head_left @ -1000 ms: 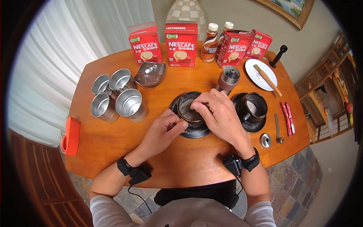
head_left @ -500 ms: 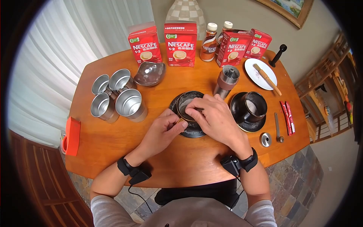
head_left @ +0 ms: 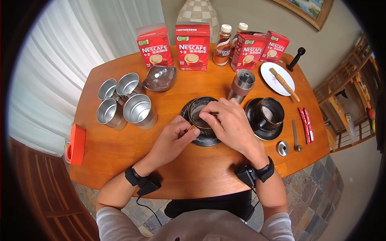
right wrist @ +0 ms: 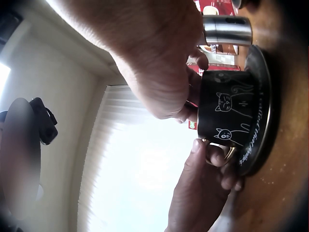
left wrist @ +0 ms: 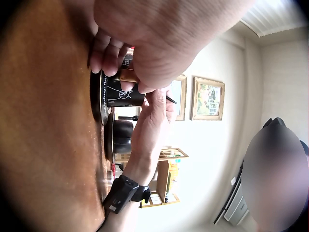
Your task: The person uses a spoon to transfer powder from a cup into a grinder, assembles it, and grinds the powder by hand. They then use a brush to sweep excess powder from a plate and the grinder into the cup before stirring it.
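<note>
A black cup with white cat drawings and a gold rim stands on a black saucer with white lettering. My left hand pinches the cup's gold handle between thumb and fingers. Over the cup's mouth, my right hand holds a thin dark stick-like handle with thumb and fingers together; its lower end is hidden inside the cup. A greyish content shows within the cup. To the right, a second black cup rests on its own saucer, with something pale inside.
A steel grinder stands just behind my right hand. Steel mugs cluster at left, near a dark bowl. Red coffee boxes and bottles line the back. A white plate with a brush and red sachets lie right.
My right hand has shifted slightly left and down over the cup, still holding the thin handle. My left hand stays at the cup's handle.
</note>
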Motion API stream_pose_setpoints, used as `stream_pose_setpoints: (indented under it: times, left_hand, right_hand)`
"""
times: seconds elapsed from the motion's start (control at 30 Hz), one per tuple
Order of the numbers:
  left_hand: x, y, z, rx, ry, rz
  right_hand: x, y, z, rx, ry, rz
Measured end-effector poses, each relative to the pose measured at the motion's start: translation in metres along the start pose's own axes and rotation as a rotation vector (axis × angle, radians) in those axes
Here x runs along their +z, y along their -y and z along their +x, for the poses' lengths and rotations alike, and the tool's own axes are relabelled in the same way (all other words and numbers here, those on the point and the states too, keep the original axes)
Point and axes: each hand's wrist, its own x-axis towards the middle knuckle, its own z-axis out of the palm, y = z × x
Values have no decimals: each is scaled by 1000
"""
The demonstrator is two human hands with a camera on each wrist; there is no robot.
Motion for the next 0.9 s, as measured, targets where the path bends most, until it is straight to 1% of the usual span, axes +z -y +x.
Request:
stream_pose_setpoints:
  times: [0.27, 0.37, 0.57, 0.9]
  left_hand:
    - [0, 1, 0, 5, 5, -1]
    - [0, -1, 1, -19, 7, -1]
    - [1, 6, 2, 30, -6, 5]
    - [4, -1, 0, 23, -27, -9]
  right_hand:
    - [-1, 0, 0, -3, 5, 9]
    - [-2, 1, 0, 3, 17, 10]
    - [-2, 0, 0, -1, 11, 10]
    - [-2, 2, -1, 0, 56, -9]
